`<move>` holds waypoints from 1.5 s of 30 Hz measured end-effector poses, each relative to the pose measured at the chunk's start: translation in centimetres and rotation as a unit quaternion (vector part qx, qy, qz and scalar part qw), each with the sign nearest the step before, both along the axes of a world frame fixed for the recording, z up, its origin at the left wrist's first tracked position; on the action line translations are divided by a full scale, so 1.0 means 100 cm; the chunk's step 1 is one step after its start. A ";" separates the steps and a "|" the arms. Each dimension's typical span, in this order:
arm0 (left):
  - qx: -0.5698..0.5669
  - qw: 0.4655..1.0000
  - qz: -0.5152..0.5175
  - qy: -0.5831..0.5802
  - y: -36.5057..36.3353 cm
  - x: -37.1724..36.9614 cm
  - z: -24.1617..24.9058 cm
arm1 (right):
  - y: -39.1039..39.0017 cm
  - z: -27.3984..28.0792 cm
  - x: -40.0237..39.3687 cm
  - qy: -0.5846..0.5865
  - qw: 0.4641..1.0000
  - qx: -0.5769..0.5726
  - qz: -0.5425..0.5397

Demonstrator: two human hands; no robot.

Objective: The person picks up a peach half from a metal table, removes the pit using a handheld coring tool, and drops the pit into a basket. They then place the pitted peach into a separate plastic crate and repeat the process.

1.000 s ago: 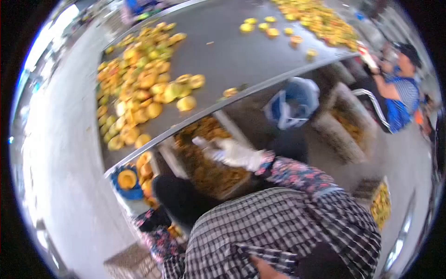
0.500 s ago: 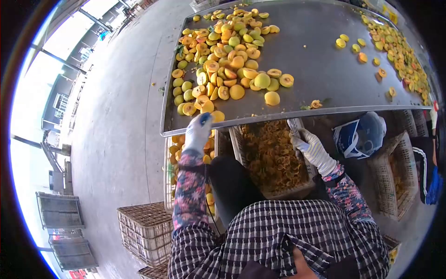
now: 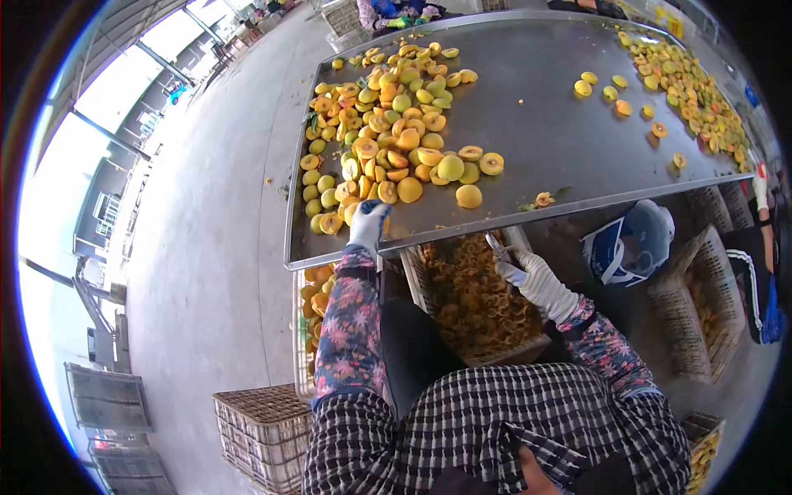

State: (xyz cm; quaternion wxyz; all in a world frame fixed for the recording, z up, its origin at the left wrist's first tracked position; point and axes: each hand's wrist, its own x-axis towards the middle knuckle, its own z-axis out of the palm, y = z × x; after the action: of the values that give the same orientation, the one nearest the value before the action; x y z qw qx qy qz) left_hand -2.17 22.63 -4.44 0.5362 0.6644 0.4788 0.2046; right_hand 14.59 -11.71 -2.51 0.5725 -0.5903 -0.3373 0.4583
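My left hand (image 3: 367, 224), in a white glove with blue fingertips, reaches over the near edge of the metal table (image 3: 528, 115). Its fingers are bent against the front of a heap of yellow-green fruit halves (image 3: 388, 140); what they hold, if anything, is hidden. My right hand (image 3: 536, 285), in a striped glove, is closed around a small metal tool (image 3: 497, 246) just off the table edge. Below it stands a crate (image 3: 478, 297) of brownish fruit pieces. Left of that, partly under my left arm, is a crate of orange-yellow fruit (image 3: 315, 301).
More fruit halves (image 3: 689, 91) lie along the table's right side. A blue and white bucket (image 3: 631, 243) and a slanted crate (image 3: 701, 305) stand at the right, near another person's arm (image 3: 763, 206). An upturned crate (image 3: 264, 429) is at lower left. Another person (image 3: 400, 12) sits beyond the table.
My left hand has moved from the table edge forward onto the fruit heap. My right hand and the tool have shifted slightly left. The view has tilted, showing a person beyond the table.
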 end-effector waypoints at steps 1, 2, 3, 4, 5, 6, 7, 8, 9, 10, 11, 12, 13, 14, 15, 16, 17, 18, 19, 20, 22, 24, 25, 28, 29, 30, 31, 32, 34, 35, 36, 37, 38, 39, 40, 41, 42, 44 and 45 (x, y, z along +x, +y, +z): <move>-0.145 0.967 0.035 -0.204 -0.002 -0.001 0.006 | 0.002 -0.005 -0.001 -0.016 1.000 0.023 0.001; -0.225 0.925 0.013 -0.307 -0.009 -0.004 0.009 | 0.000 -0.009 -0.003 -0.033 0.998 0.044 0.002; -0.302 0.864 -0.009 -0.404 -0.033 -0.003 0.031 | -0.001 -0.004 -0.008 -0.067 0.996 0.059 0.001; -0.342 0.828 -0.023 -0.443 -0.052 0.000 0.043 | 0.001 0.006 -0.013 -0.103 0.992 0.074 -0.001; -0.381 0.788 -0.040 -0.482 -0.073 0.004 0.055 | 0.002 0.015 -0.015 -0.142 0.986 0.090 -0.004; -0.374 0.784 -0.042 -0.494 -0.102 0.007 0.069 | 0.001 0.022 -0.016 -0.150 0.987 0.049 0.015; -0.369 0.798 -0.026 -0.476 -0.115 0.010 0.063 | 0.000 0.034 -0.019 -0.188 0.981 0.056 0.010; -0.343 0.809 -0.032 -0.477 -0.128 0.014 0.059 | 0.000 0.049 -0.023 -0.224 0.973 0.059 0.006; -0.316 0.819 -0.039 -0.477 -0.141 0.018 0.053 | -0.001 0.058 -0.027 -0.260 0.964 0.061 0.001; -0.335 0.807 -0.045 -0.484 -0.154 0.021 0.050 | -0.001 0.062 -0.031 -0.295 0.950 0.103 -0.016; -0.354 0.795 -0.050 -0.491 -0.167 0.022 0.047 | -0.002 0.063 -0.033 -0.344 0.933 0.100 -0.022; -0.300 0.826 -0.078 -0.471 -0.180 0.020 0.048 | -0.003 0.062 -0.034 -0.393 0.914 0.097 -0.027; -0.283 0.830 -0.089 -0.472 -0.187 0.021 0.046 | -0.002 0.061 -0.035 -0.441 0.892 0.095 -0.031; -0.264 0.835 -0.099 -0.473 -0.192 0.022 0.044 | 0.000 0.061 -0.039 -0.475 0.863 0.156 -0.075; -0.245 0.840 -0.108 -0.473 -0.196 0.024 0.044 | 0.000 0.060 -0.041 -0.496 0.851 0.154 -0.080; -0.204 0.858 -0.110 -0.458 -0.199 0.025 0.042 | -0.001 0.058 -0.043 -0.517 0.838 0.153 -0.086; -0.160 0.875 -0.111 -0.443 -0.202 0.027 0.039 | -0.003 0.058 -0.044 -0.536 0.825 0.153 -0.092; -0.116 0.890 -0.111 -0.426 -0.204 0.028 0.039 | -0.005 0.059 -0.045 -0.541 0.830 0.111 -0.074; -0.072 0.904 -0.111 -0.407 -0.205 0.030 0.038 | -0.006 0.056 -0.046 -0.537 0.833 0.108 -0.074; -0.016 0.919 -0.110 -0.379 -0.207 0.030 0.038 | -0.006 0.052 -0.047 -0.533 0.836 0.104 -0.074; 0.000 0.921 -0.093 -0.377 -0.216 0.028 0.051 | -0.006 0.051 -0.049 -0.518 0.849 0.088 -0.058; -0.063 0.906 -0.059 -0.414 -0.223 0.031 0.058 | -0.007 0.053 -0.052 -0.493 0.868 0.059 -0.029; -0.087 0.901 -0.035 -0.424 -0.226 0.033 0.058 | -0.008 0.051 -0.051 -0.489 0.869 0.075 -0.013; -0.142 0.892 -0.025 -0.428 -0.225 0.029 0.053 | -0.008 0.047 -0.045 -0.482 0.871 0.091 0.033; -0.160 0.891 -0.031 -0.425 -0.223 0.026 0.051 | -0.009 0.049 -0.043 -0.483 0.871 0.072 0.047; -0.169 0.892 -0.047 -0.416 -0.219 0.025 0.048 | -0.011 0.050 -0.041 -0.485 0.871 0.053 0.061; -0.179 0.894 -0.062 -0.407 -0.214 0.024 0.043 | -0.011 0.049 -0.039 -0.467 0.879 0.060 0.066; -0.188 0.895 -0.076 -0.397 -0.211 0.024 0.039 | -0.011 0.047 -0.037 -0.449 0.888 0.068 0.073; -0.221 0.873 -0.080 -0.427 -0.211 0.026 0.034 | -0.010 0.036 -0.035 -0.380 0.917 0.083 0.090; -0.238 0.863 -0.083 -0.437 -0.211 0.027 0.032 | -0.009 0.026 -0.035 -0.350 0.928 0.088 0.093; -0.299 0.827 -0.071 -0.471 -0.214 0.029 0.041 | -0.006 0.030 -0.036 -0.324 0.936 0.095 0.096; -0.304 0.830 -0.053 -0.465 -0.215 0.030 0.043 | -0.004 0.036 -0.036 -0.299 0.944 0.102 0.099; -0.309 0.832 -0.035 -0.460 -0.215 0.032 0.045 | -0.009 0.044 -0.031 -0.340 0.933 0.024 0.116; -0.313 0.834 -0.016 -0.454 -0.215 0.034 0.044 | -0.008 0.040 -0.031 -0.368 0.923 0.015 0.109; -0.311 0.846 -0.033 -0.432 -0.210 0.035 0.039 | -0.008 0.035 -0.031 -0.395 0.913 0.004 0.100; -0.310 0.856 -0.050 -0.410 -0.202 0.036 0.032 | -0.008 0.028 -0.033 -0.421 0.902 -0.008 0.093; -0.308 0.866 -0.067 -0.389 -0.197 0.036 0.028 | -0.005 0.016 -0.036 -0.399 0.912 0.072 0.065; -0.354 0.848 -0.079 -0.387 -0.198 0.034 0.038 | 0.003 -0.008 -0.044 -0.348 0.909 0.230 0.008; -0.377 0.838 -0.084 -0.385 -0.200 0.033 0.043 | 0.001 -0.002 -0.045 -0.218 0.963 0.150 0.046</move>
State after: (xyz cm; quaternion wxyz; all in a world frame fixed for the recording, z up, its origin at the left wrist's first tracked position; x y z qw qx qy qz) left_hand 1.14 2.63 -0.13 0.9016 0.3158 0.2163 0.2015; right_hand 10.11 -11.62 -2.69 0.5453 -0.5675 -0.5455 0.2882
